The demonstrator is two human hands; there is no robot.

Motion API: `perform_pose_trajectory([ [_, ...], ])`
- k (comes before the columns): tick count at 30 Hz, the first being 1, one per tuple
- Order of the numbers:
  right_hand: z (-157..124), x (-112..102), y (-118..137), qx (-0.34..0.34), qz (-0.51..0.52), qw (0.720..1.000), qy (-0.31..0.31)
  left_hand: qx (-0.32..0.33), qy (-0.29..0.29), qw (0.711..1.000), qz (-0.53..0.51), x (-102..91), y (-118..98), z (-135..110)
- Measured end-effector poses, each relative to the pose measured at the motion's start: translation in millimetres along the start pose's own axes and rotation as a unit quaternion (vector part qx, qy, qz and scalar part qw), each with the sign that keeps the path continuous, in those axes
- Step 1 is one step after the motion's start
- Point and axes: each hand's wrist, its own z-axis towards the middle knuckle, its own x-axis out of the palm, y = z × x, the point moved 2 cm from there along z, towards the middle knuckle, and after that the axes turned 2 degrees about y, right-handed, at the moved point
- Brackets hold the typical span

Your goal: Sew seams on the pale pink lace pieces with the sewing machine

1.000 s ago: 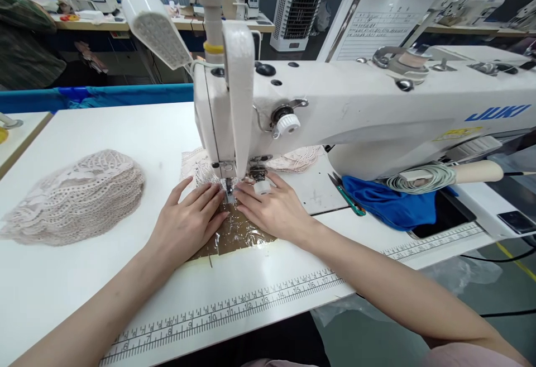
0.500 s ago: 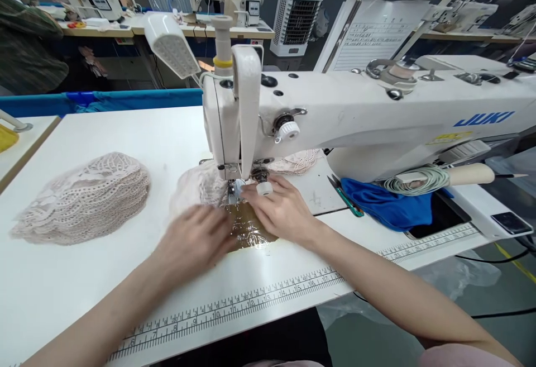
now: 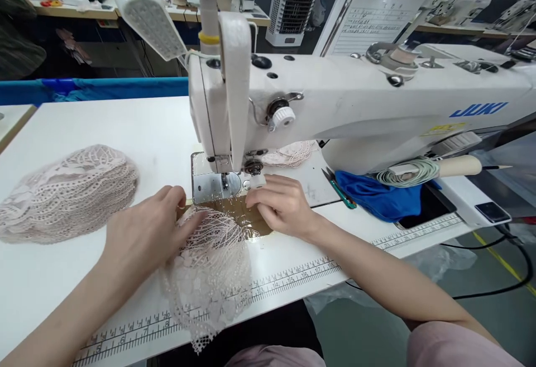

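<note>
My left hand is closed on a pale pink lace piece, thumb over its upper edge. The lace spreads across the table in front of the sewing machine, and its lower tip hangs over the front edge. My right hand has its fingers curled together just right of the presser foot; what they hold, if anything, is too small to make out. Brown tape covers the table beneath the right fingertips. No cloth lies under the presser foot.
A pile of lace pieces lies on the left. More lace rests behind the needle area. Right of it are snips, a blue cloth, a phone and a coiled cord. A printed ruler runs along the front edge.
The lace has come from beside the needle toward me, over the front edge, in my left hand. My left hand has moved left. My right hand stays near the presser foot, fingers more curled.
</note>
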Motion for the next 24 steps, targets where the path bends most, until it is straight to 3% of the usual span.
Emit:
perform_pose_trajectory([
  [2,1.8,-1.0,7.1,0.004,0.091,0.995,0.028,0.002,0.021,1.0,-0.007,-3.1,5.1,-0.1],
  [5,3.7,1.1,21.1,-0.005,0.246,0.949,0.198,0.014,0.068,0.995,-0.075,-1.7,8.6,-0.4],
  [7,3.3,1.5,24.1,0.01,0.263,0.92,0.291,0.014,0.092,0.986,-0.137,2.0,6.4,-0.7],
  [8,3.3,1.0,22.5,0.024,0.239,0.921,0.305,0.009,0.105,0.979,-0.172,4.0,3.9,-0.7],
  [10,4.1,-1.2,16.2,0.058,0.155,0.948,0.271,-0.007,0.136,0.958,-0.251,7.3,-3.5,-0.5],
  [13,6.0,-5.7,12.1,0.109,0.083,0.98,0.145,-0.03,0.178,0.909,-0.377,8.4,-16.8,-0.3],
  [14,6.3,-6.1,13.7,0.129,0.107,0.979,0.118,-0.034,0.18,0.893,-0.411,7.5,-20.6,-0.3],
  [16,5.9,-3.0,19.6,0.185,0.208,0.952,0.127,-0.043,0.164,0.876,-0.452,5.2,-25.9,-0.5],
  [18,4.2,3.1,26.0,0.244,0.301,0.904,0.182,-0.049,0.138,0.874,-0.464,2.7,-28.5,-0.9],
  [20,3.1,8.0,28.7,0.275,0.333,0.879,0.201,-0.045,0.111,0.881,-0.457,0.5,-30.1,-1.4],
  [24,4.1,12.0,23.9,0.27,0.265,0.913,0.154,-0.027,0.091,0.904,-0.417,-0.9,-36.9,-3.8],
])
